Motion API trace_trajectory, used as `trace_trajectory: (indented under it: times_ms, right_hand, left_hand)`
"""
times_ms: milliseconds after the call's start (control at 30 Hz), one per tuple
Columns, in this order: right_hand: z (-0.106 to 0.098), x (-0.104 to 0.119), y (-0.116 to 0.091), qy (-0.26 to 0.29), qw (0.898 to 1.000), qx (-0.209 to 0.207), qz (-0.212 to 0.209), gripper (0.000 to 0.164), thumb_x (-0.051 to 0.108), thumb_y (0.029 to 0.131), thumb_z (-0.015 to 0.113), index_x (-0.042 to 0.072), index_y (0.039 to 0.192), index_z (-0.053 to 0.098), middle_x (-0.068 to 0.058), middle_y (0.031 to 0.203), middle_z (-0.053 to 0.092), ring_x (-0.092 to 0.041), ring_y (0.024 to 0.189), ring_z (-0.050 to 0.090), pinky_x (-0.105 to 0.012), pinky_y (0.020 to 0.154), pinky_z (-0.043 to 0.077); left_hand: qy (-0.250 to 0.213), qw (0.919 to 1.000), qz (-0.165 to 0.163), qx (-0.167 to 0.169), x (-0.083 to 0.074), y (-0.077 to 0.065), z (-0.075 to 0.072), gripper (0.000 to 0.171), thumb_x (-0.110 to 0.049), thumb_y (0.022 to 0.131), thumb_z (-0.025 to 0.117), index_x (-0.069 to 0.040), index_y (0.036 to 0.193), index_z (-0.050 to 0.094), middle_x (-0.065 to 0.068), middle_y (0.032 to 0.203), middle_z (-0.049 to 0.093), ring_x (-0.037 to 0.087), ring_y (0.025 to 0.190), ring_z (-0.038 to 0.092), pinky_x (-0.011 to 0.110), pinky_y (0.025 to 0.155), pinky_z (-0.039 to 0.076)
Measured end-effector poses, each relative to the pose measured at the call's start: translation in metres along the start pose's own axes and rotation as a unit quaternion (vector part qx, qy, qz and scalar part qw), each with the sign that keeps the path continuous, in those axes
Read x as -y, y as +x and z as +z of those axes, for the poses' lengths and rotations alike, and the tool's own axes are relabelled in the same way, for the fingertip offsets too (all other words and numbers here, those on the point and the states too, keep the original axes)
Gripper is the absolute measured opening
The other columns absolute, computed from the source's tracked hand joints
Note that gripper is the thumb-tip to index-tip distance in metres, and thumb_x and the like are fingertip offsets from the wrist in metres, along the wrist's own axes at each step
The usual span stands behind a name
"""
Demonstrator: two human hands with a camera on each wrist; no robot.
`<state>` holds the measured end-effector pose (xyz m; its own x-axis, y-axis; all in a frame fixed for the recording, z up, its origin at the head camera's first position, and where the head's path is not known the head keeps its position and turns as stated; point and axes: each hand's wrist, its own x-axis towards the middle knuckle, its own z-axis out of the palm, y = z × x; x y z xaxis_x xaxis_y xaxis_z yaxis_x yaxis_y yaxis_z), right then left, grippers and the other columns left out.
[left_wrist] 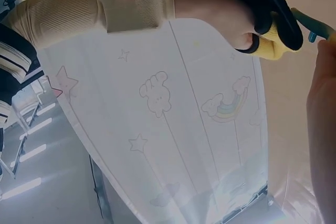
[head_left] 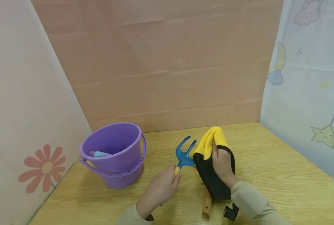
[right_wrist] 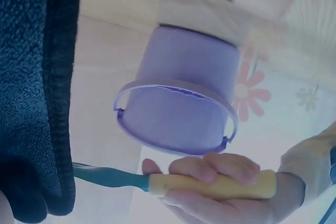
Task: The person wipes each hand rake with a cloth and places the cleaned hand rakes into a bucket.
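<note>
My left hand (head_left: pixel 161 186) grips the yellow handle of a small garden hand rake (head_left: pixel 186 160) with blue curved tines, pointing up and away over the table. In the right wrist view the fingers wrap round that yellow handle (right_wrist: pixel 266 183). My right hand (head_left: pixel 222 164) holds a folded cloth (head_left: pixel 207 173), yellow on one side and black on the other. The cloth overlaps the right edge of the rake's head and hides part of it. In the left wrist view the cloth (left_wrist: pixel 278 19) hangs close to the rake's blue metal.
A purple bucket (head_left: pixel 113 167) with its handle down stands at the left, a light-blue and pink item (head_left: pixel 101 154) inside. Below the cloth lie a wooden handle (head_left: pixel 207 206) and a black object (head_left: pixel 231 212), both partly hidden. Printed sheets wall the wooden table (head_left: pixel 268 162).
</note>
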<state>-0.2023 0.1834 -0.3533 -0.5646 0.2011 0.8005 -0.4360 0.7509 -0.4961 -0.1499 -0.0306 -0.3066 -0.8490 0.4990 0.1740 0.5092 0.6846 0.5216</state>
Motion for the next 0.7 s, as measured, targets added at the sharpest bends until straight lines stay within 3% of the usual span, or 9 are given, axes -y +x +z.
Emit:
trace_trajectory:
  times_ms: [200,267,433,567,633,700]
  right_hand:
    - [-0.006,-0.001,0.002,0.045,0.997,0.011,0.065,0.04,0.004,0.097,0.041,0.004,0.057,0.036,0.003,0.05,0.029,-0.005,0.042,0.031,-0.022,0.042,0.03]
    - [-0.007,0.0,0.004,0.047,0.995,0.009,0.083,0.041,0.002,0.096,0.041,0.004,0.056,0.035,0.003,0.049,0.029,-0.006,0.042,0.032,-0.022,0.042,0.03]
    - [-0.011,0.001,0.006,0.075,0.987,0.02,0.14,0.045,0.003,0.096,0.04,0.007,0.052,0.03,0.003,0.048,0.027,-0.007,0.04,0.032,-0.022,0.042,0.03]
    - [-0.011,0.004,0.008,0.169,0.963,0.045,0.207,0.042,0.006,0.096,0.042,0.002,0.055,0.037,0.001,0.05,0.037,-0.006,0.044,0.042,-0.019,0.043,0.036]
    - [-0.011,0.008,0.009,0.237,0.942,0.055,0.231,0.037,0.01,0.097,0.043,-0.003,0.062,0.044,0.0,0.056,0.045,-0.006,0.05,0.049,-0.018,0.047,0.04]
    - [-0.011,0.012,0.009,0.302,0.915,0.063,0.258,0.037,0.014,0.097,0.043,-0.002,0.065,0.045,0.003,0.055,0.045,-0.005,0.049,0.047,-0.017,0.048,0.04]
  left_hand:
    - [0.007,0.9999,-0.012,-0.006,0.001,0.001,-0.001,0.024,-0.02,0.095,0.049,0.003,0.102,0.049,-0.002,0.059,0.04,0.008,0.047,0.037,0.022,0.041,0.032]
    - [0.002,0.9997,-0.021,-0.013,0.001,0.001,-0.002,0.02,-0.018,0.095,0.049,0.002,0.096,0.049,-0.001,0.059,0.039,0.009,0.047,0.037,0.022,0.041,0.032]
    - [-0.026,0.9988,-0.031,-0.026,0.001,0.002,-0.004,0.022,-0.015,0.095,0.047,0.006,0.101,0.048,0.001,0.061,0.04,0.01,0.047,0.037,0.022,0.04,0.033]
    - [-0.047,0.9986,-0.019,-0.016,0.001,0.002,-0.004,0.023,-0.016,0.096,0.046,0.005,0.104,0.046,-0.001,0.06,0.039,0.009,0.046,0.037,0.02,0.039,0.031]
    - [-0.059,0.9982,-0.009,-0.012,0.001,0.003,-0.003,0.024,-0.017,0.097,0.045,0.005,0.106,0.046,-0.002,0.06,0.039,0.008,0.045,0.036,0.019,0.039,0.031]
    - [-0.067,0.9977,-0.001,-0.008,0.0,0.003,-0.002,0.028,-0.018,0.097,0.044,0.006,0.111,0.045,-0.002,0.061,0.039,0.007,0.046,0.036,0.019,0.039,0.032]
